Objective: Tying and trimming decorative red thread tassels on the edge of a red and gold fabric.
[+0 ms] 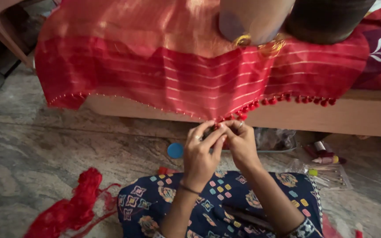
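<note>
Grey marbled stone floor (31, 158) fills the head view, with a wooden bed edge (358, 117) across the top. One red cloth with gold stripes (164, 75) hangs over that edge, its hem lined with small red tassels (305, 100). Both hands meet at the hem: the left hand (199, 156) and right hand (242, 143) pinch the same tassel spot, fingertips pressed together. One tangle of red thread (73, 207) lies left of the lap. One blue round lid (175, 150) sits near the left hand.
</note>
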